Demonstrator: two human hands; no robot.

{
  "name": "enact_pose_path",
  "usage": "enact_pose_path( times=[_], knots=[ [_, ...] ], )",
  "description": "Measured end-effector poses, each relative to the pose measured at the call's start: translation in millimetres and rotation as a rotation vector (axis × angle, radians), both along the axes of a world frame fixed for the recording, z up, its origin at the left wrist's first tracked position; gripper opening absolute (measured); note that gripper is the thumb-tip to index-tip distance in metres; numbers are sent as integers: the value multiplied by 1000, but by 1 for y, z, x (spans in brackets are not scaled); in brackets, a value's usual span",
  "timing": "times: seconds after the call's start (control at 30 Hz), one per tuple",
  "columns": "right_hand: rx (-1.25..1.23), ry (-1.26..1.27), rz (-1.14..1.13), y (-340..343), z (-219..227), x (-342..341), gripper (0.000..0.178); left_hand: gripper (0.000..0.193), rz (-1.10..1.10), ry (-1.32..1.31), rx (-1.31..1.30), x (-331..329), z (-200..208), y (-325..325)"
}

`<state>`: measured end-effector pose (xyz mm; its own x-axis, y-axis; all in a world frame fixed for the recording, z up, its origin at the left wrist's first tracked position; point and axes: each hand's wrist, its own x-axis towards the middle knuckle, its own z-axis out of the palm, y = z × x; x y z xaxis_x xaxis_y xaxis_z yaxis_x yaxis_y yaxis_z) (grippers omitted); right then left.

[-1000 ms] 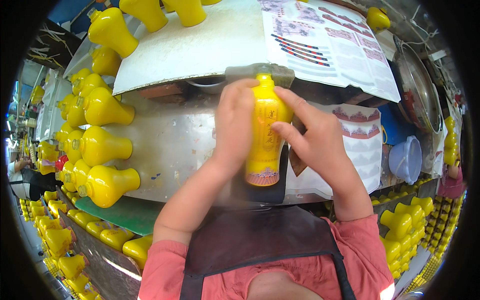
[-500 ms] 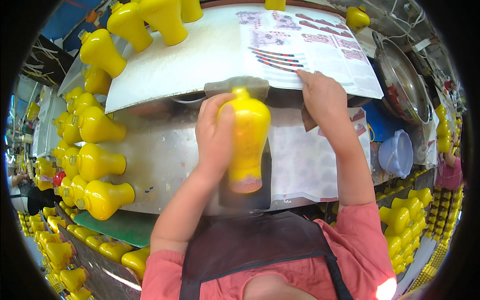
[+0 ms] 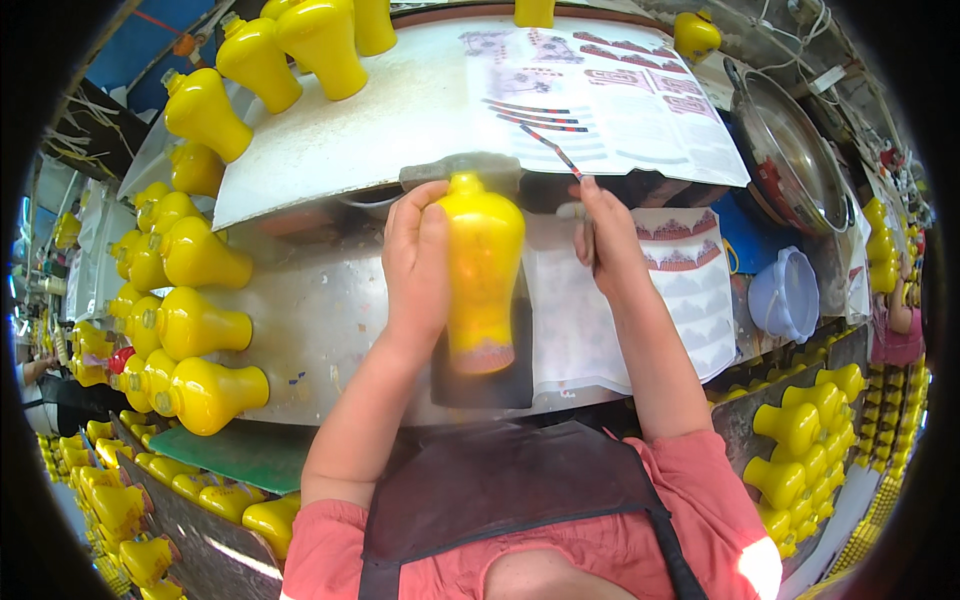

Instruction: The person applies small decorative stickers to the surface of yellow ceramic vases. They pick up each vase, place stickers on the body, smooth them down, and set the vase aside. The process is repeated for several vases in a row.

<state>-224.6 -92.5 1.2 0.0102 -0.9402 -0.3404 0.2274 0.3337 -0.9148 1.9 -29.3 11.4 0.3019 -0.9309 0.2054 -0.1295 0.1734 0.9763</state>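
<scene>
Pinching 1 thin dark strip (image 3: 555, 150) with red marks, fingertips pressed together, in the right hand (image 3: 610, 235) — also with something pale-ended at the palm, too blurred to tell. Slanting back from that pinch to the white printed sheet (image 3: 650, 150), just beside about 3 similar strips. Pressing the left hand (image 3: 415, 265) flat along the left flank of the yellow bottle (image 3: 487, 245), fingers over the shoulder, thumb alongside.

Glossy and bright yellow, broad at the shoulder, tapering toward the base, with a pinkish patterned band round the foot; somewhat blurred. Positioned centrally over a dark pad (image 3: 482, 393), neck pointing away to a grey rest (image 3: 425, 173), base toward the dark apron (image 3: 515, 475).

To the right, near the table edge, a pale blue bucket (image 3: 783, 295), contents too small to tell; farther up, a wide metal pan (image 3: 790, 145), contents unclear. At lower left, behind a wooden crate wall (image 3: 200, 543), several yellow bottles lying in a row. Along the table's left side — more yellow bottles (image 3: 205, 325), necks pointing left.
</scene>
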Motion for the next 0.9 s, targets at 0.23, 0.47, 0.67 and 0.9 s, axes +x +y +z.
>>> enact_pose_path(
  times=[0.23,0.47,0.67,0.9],
  knots=[
    [-87,-74,-171,-8,18,8,22,34,19,-123,-143,5,16,12],
    [-303,315,337,11,122,7,18,46,-240,-262,-219,12,57,6],
    [-417,408,756,10,175,30,12,45,-497,-75,-74,17,83,-8],
    [-283,335,652,2,144,26,21,27,-416,242,205,37,71,-6]
  ],
)
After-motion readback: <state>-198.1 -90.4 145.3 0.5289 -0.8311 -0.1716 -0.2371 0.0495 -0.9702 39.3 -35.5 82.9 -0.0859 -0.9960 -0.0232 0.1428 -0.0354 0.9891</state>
